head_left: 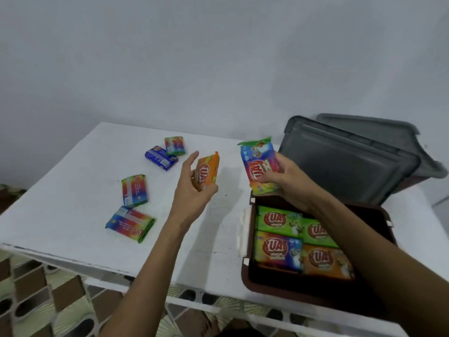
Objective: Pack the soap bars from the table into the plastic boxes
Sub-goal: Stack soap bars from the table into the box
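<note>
My left hand point(194, 188) holds an orange soap bar point(206, 170) upright above the white table point(73, 203). Further right, my right hand point(289, 178) grips a rainbow-wrapped soap bar point(258, 164) just over the far edge of the open brown plastic box point(246, 276). Several bars lie flat inside the box: green ones point(277, 218), a rainbow one point(277, 249) and an orange one point(325, 261). Loose on the table lie two rainbow bars point(134, 190) point(130, 223), a blue bar point(160, 158) and a small rainbow bar point(175, 145).
A dark grey lid point(345, 161) leans behind the brown box, and a second grey-lidded box point(379, 132) stands further back by the wall. The table's front edge runs close to me, with patterned floor tiles point(48, 300) below.
</note>
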